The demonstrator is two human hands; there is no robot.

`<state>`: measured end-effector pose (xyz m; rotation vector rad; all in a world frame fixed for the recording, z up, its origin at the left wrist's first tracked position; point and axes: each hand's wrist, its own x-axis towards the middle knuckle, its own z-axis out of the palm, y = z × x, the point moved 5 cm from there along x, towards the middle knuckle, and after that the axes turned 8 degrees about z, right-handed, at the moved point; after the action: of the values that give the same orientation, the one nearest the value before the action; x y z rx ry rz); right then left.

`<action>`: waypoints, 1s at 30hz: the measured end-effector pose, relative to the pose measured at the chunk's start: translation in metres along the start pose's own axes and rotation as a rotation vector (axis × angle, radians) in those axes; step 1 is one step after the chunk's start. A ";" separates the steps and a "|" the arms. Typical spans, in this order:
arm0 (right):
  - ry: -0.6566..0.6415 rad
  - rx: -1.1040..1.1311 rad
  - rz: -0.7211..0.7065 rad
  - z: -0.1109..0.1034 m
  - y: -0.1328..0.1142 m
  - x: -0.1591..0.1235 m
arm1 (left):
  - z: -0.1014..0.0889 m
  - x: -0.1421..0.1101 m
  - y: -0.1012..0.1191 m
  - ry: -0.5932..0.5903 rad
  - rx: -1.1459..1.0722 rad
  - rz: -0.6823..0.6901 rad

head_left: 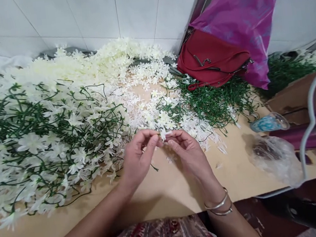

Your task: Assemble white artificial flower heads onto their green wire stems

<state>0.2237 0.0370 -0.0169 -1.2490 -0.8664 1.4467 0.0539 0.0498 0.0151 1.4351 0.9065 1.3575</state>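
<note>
Between my two hands, above the tan tabletop (165, 182), is a small white artificial flower (163, 134). My left hand (139, 155) pinches it by its green stem, whose dark end pokes out below the fingers. On the other side, my right hand (188, 151) pinches the white petal part between thumb and forefinger. Just beyond my fingertips lie loose white blossoms (165, 119) and thin white stamen pieces (133, 106). To the left spreads a big heap of assembled white flowers on green stems (49, 142).
Bare green stems (210, 101) pile up at the right, under a red handbag (213, 57) and a purple plastic bag (241, 21). Farther right are a plastic cup (269, 122), a clear crumpled bag (276, 158), a cardboard box (292, 95) and a grey cable (310, 105). White tiles back the table.
</note>
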 end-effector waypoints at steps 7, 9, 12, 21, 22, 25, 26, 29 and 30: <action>-0.090 -0.505 -0.237 0.027 -0.011 -0.033 | -0.033 0.023 0.011 0.300 -0.411 -0.125; -0.121 -0.715 -0.261 0.042 0.001 -0.037 | -0.037 0.022 0.010 0.319 -0.423 -0.154; -0.085 -0.965 -0.392 0.054 0.013 -0.039 | -0.037 0.013 0.021 0.118 -0.286 -0.091; 0.137 -0.403 -0.207 0.003 -0.004 -0.036 | -0.008 -0.042 0.009 -0.704 0.507 0.101; 0.122 -0.315 -0.167 0.001 -0.003 -0.037 | -0.007 -0.042 0.006 -0.673 0.536 0.104; 0.008 -0.138 -0.055 0.006 0.003 -0.039 | -0.005 -0.035 0.005 -0.536 0.540 0.165; -0.027 -0.099 -0.022 0.010 0.007 -0.040 | -0.004 -0.032 0.006 -0.502 0.517 0.202; -0.074 0.015 0.035 0.018 0.013 -0.041 | -0.004 -0.027 0.005 -0.418 0.416 0.254; -0.065 0.035 0.026 0.019 0.013 -0.042 | -0.006 -0.027 0.002 -0.387 0.380 0.226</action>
<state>0.2013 -0.0047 -0.0142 -1.1966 -0.8671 1.5247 0.0445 0.0248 0.0090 2.0596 0.7862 1.0398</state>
